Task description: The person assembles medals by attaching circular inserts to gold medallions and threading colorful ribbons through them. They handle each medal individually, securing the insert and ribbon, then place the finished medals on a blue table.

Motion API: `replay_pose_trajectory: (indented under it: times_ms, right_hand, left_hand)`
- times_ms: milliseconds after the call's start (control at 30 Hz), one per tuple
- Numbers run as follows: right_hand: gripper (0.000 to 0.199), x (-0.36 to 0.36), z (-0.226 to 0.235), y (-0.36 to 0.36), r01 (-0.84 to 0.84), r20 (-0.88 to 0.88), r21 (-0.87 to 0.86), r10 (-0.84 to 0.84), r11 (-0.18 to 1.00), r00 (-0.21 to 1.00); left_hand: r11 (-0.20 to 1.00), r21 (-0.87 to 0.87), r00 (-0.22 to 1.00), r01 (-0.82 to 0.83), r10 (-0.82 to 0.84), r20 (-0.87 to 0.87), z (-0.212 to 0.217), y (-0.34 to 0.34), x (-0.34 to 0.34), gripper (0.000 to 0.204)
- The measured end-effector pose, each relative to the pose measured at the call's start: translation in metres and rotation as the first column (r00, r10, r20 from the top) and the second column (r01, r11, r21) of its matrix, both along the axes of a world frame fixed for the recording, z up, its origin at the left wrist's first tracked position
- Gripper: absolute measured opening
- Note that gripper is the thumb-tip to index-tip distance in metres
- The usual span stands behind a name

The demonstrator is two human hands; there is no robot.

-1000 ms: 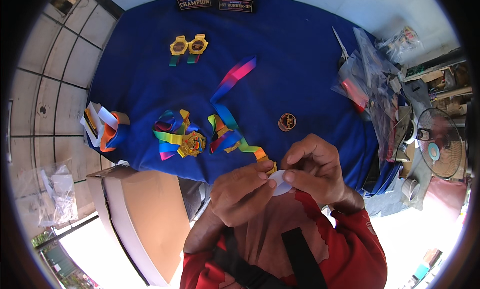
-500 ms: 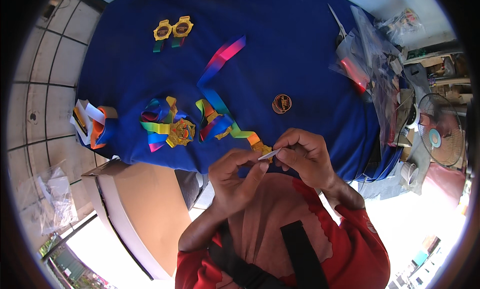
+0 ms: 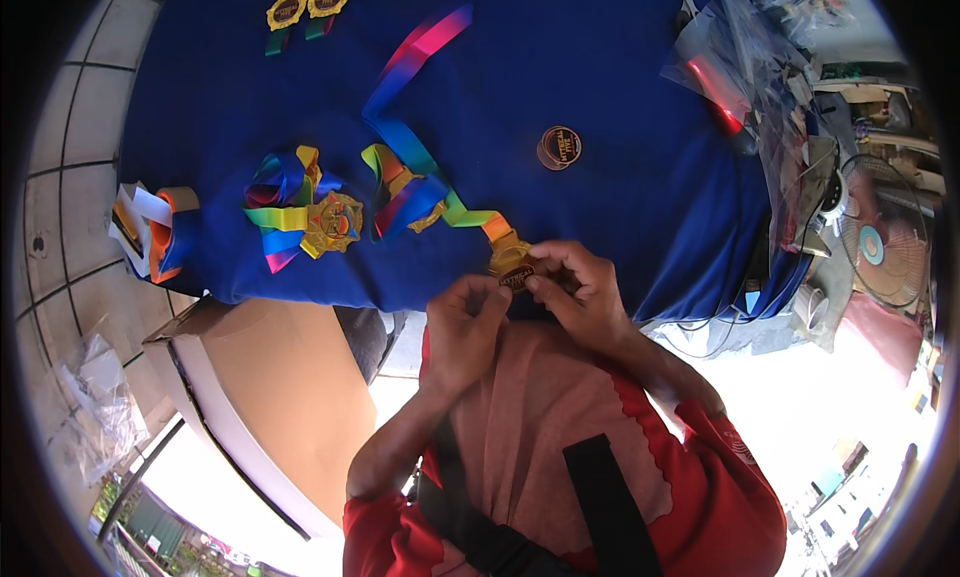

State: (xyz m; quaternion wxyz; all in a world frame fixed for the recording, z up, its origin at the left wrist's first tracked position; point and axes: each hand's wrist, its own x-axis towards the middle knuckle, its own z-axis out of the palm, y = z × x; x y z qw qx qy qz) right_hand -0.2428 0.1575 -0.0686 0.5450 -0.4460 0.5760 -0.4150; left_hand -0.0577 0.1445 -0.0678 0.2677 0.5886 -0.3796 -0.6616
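Observation:
At the table's near edge, a round dark sticker with gold print lies over the lower part of a gold medal. My left hand pinches the sticker's left edge between thumb and fingertips. On the opposite edge, the thumb and fingers of my right hand close on the same sticker, close against the medal. From the medal's top a rainbow ribbon zigzags away across the blue cloth. Farther off, a small stack of similar round stickers lies on the cloth.
Left of my hands lie a gold medal with bunched ribbon and another ribboned medal. Two medals rest at the far left. Plastic bags cover the right side, near a fan. A cardboard box stands at lower left.
The sticker, earlier held tilted with its pale edge showing, now lies face up over the medal. Both hands have come down to the medal. The whole view has shifted, so table things appear higher.

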Motion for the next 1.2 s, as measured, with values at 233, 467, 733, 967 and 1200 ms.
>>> replay_pose_trajectory:
  times_ms: [233, 467, 733, 967, 1200]
  right_hand:
    - [0.004, -0.009, -0.011, -0.005, -0.111, -0.252, -0.151, 0.07, 0.982, 0.965]
    - [0.01, -0.01, -0.018, -0.009, -0.179, -0.312, -0.245, 0.097, 0.953, 0.945]
    - [0.015, -0.011, -0.014, -0.007, -0.226, -0.351, -0.24, 0.132, 0.944, 0.927]
    - [0.015, -0.009, -0.017, -0.008, -0.172, -0.328, -0.236, 0.088, 0.956, 0.941]
    - [0.015, -0.01, -0.017, -0.011, -0.195, -0.343, -0.242, 0.105, 0.95, 0.934]
  left_hand:
    - [0.996, 0.086, 0.999, -0.038, 0.038, 0.007, 0.0, -0.003, -0.01, 0.022]
    - [0.996, 0.073, 0.991, -0.048, 0.038, 0.132, 0.002, -0.009, -0.016, 0.027]
    - [0.996, 0.071, 0.982, -0.051, 0.037, 0.185, 0.005, -0.01, -0.018, 0.027]
    - [0.996, 0.062, 0.973, -0.057, 0.041, 0.228, 0.004, -0.011, -0.02, 0.028]
    - [0.996, 0.066, 0.975, -0.062, 0.046, 0.216, 0.003, -0.013, -0.02, 0.029]
